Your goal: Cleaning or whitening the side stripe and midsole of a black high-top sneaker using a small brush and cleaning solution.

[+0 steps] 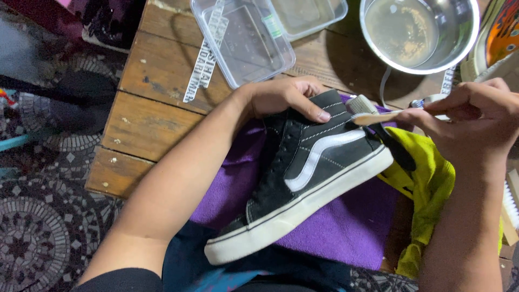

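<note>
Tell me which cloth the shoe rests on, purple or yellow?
The purple cloth lies flat under the black shoe; the yellow cloth is crumpled beside its heel, under the right hand.

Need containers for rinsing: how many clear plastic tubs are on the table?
2: one clear tub beyond the left hand, another behind it near the metal bowl. More may lie outside the picture.

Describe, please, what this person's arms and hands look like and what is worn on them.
Both forearms are bare, with no gloves, watch, bracelet or rings to be seen. The left hand has short, unpainted nails. A dark sleeve edge shows at the upper left arm, near the bottom of the picture. The right hand is likewise bare; no sleeve shows on the right arm within the frame.
</note>
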